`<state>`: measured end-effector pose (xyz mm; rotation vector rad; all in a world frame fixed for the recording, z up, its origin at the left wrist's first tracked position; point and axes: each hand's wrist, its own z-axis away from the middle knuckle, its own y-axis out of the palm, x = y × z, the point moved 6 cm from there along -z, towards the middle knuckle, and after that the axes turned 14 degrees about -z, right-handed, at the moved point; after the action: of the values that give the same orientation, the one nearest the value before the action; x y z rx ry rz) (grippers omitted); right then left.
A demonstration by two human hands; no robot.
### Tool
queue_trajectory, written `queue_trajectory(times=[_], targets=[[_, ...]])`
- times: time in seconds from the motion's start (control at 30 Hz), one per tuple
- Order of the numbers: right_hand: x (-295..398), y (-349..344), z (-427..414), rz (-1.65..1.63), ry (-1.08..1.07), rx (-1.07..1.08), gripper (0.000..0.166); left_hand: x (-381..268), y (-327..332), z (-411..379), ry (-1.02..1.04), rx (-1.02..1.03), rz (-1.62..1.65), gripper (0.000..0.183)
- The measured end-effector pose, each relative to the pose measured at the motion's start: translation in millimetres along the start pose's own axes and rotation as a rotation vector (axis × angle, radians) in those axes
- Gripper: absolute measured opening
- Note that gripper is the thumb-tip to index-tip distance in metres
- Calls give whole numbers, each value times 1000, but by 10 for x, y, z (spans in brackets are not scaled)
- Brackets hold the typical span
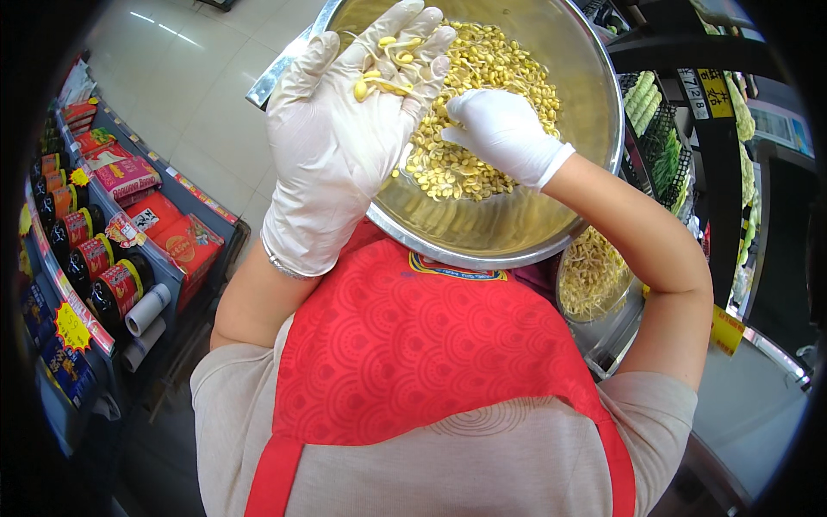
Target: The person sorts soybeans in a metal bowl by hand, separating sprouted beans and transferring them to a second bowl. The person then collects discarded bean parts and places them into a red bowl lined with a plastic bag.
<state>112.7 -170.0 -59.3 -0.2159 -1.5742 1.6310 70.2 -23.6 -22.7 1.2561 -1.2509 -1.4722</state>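
Note:
My left hand [342, 142], in a white glove, is turned palm up over the left rim of a large stainless steel basin [413, 236]. Several yellow soybean sprouts [391, 83] with pale roots rest on its palm and fingers. Inside the basin lies a heap of short soybean sprouts [465, 171], some of them in liquid at the near side. My right hand [507, 132], also gloved in white, is above this heap with its back towards me and its fingers curled. Whether anything is between its fingertips is hidden.
Beside the basin, under my right arm, a metal container holds longer bean sprouts [591, 274]. Left are shelves with dark bottles [97, 255] and red packages [187, 245]. Right, a black rack [711, 194] stands by green vegetables [665, 165]. Tiled floor [200, 97] shows beyond.

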Motion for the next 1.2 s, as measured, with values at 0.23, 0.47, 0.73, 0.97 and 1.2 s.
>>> queue_trajectory(times=[0.23,0.47,0.73,0.97,1.2], targets=[[-120,88,-60,-151,95,52,19,7,74,55,13,-115,-84,69],[-30,-617,138,-721,154,-146,11,53,73,30,-29,-184,-53,66],[869,-1325,119,-714,-129,-410,8,95,-107,21,-216,23,-84,70],[786,-1204,78,-798,-109,-373,11,58,-155,-8,-229,89,28,68],[685,-1292,301,-462,-254,-583,12,103,88,37,-122,-174,-38,61]])
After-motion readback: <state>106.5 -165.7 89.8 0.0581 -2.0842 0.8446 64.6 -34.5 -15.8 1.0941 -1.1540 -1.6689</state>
